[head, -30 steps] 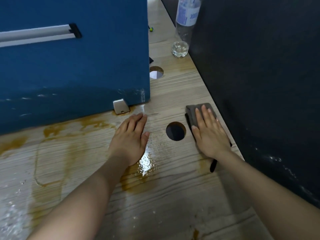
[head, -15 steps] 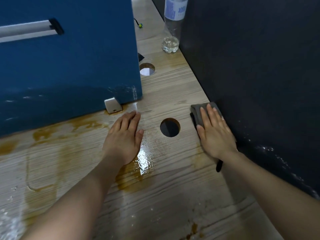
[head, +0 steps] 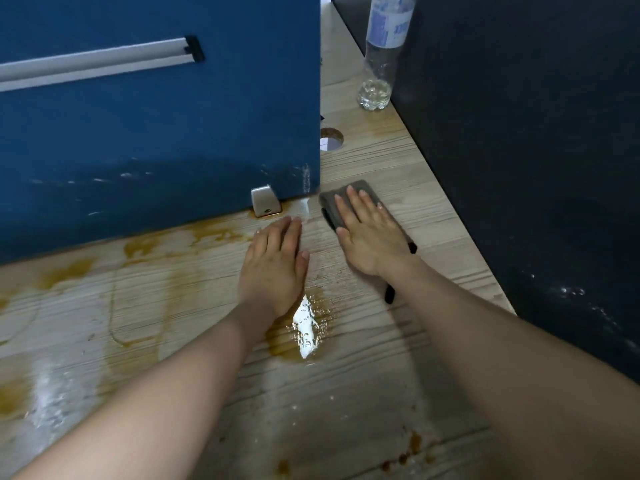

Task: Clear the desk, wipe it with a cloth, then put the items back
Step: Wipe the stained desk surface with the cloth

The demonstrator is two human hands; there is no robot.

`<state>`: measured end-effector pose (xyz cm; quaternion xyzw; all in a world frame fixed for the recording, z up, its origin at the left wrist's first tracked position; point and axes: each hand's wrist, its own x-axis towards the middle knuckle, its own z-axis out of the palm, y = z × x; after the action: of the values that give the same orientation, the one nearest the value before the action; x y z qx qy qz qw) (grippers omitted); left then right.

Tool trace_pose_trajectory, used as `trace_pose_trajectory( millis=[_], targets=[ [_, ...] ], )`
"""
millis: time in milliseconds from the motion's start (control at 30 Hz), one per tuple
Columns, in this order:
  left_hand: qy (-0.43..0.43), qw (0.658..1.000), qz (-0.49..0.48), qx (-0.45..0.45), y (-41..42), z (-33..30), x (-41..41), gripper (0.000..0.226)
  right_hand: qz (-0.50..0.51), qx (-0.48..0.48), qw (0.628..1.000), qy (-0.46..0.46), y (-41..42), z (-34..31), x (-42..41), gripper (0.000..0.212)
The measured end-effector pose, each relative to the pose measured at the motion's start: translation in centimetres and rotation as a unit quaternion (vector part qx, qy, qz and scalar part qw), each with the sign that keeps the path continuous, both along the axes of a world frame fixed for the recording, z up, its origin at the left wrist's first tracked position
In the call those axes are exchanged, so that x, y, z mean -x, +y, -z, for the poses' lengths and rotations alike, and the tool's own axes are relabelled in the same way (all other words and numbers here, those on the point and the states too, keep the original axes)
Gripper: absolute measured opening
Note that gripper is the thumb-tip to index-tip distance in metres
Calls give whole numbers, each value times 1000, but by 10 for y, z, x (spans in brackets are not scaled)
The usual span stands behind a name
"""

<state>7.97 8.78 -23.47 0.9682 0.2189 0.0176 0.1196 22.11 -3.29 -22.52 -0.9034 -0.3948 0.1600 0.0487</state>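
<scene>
The right hand (head: 372, 233) lay flat, fingers straight and together, pressing down on a folded grey cloth (head: 341, 200) on the pale wood-grain tabletop (head: 433, 216). The cloth lay under the palm and fingers, its far edge and left edge showing beyond the fingertips, just beside the lower right corner of the blue partition panel (head: 156, 133). The left hand (head: 275, 268) rested palm-down on the tabletop just left of the right hand, fingers straight and holding nothing, its fingertips near the small silver bracket (head: 265, 201) at the panel's foot. Brown liquid stains (head: 194, 237) spread along the panel's base, and a shiny wet puddle (head: 306, 327) lay beside the left wrist. A clear plastic water bottle (head: 381, 53) stood further back against the dark wall (head: 536, 150), beyond a round cable hole (head: 330, 139).
</scene>
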Motion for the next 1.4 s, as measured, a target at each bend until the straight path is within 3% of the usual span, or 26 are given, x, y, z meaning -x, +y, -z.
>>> trace_pose_trajectory(
  millis=[200,367,633,867,1067,1233,1400],
  targets=[
    [67,997,-37,-18,1,-1,49,69,-116,0,993,18,-5,-12,43,56],
    [57,996,-64,6,-3,9,55,59,-154,-4,987,36,-44,-14,93,56],
    [29,997,-64,-8,-1,14,56,58,-50,31,998,24,2,-7,35,58],
    [26,998,-58,-8,-5,10,57,58,-91,28,995,30,-33,-11,80,58],
    [25,998,-60,-1,-6,9,59,54,-22,34,999,24,-4,-6,62,58],
    [25,997,-66,11,-5,8,58,54,-81,6,997,11,-57,-8,94,55],
    [27,997,-68,14,-5,10,58,54,115,72,991,14,-90,-11,44,56]
  ],
)
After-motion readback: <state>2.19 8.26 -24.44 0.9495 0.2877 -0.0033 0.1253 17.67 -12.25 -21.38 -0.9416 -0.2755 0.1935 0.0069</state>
